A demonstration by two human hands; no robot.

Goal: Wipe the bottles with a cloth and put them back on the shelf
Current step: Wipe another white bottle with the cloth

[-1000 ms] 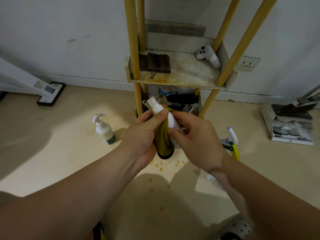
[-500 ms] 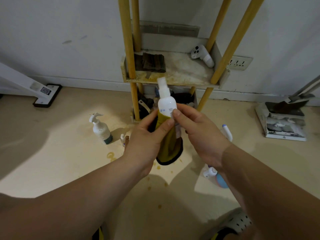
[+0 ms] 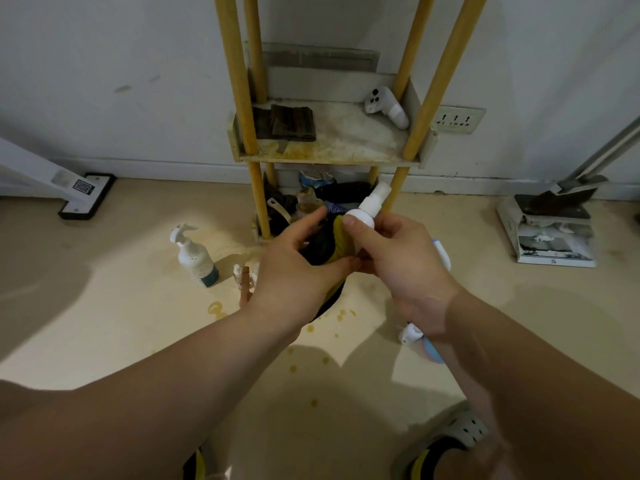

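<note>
White plastic, the spray bottle (image 3: 363,216) lies tilted in the right hand (image 3: 405,268), whose grip is closed round its body, low in front of the shelf (image 3: 329,157). The left hand (image 3: 291,271) grips the one olive cloth (image 3: 337,244), bunched against it. Being smooth, the bottle could slip during rubbing and fall to the floor (image 3: 104,306). By count there is one bottle held, one pump bottle (image 3: 195,261) standing to the left, and at least three more partly hidden.

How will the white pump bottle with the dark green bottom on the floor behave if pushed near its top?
The white pump bottle stands tall and narrow, so it would probably tip. Its round body might then roll. Yellowish spills lie nearby, so it may be slippery.
</note>
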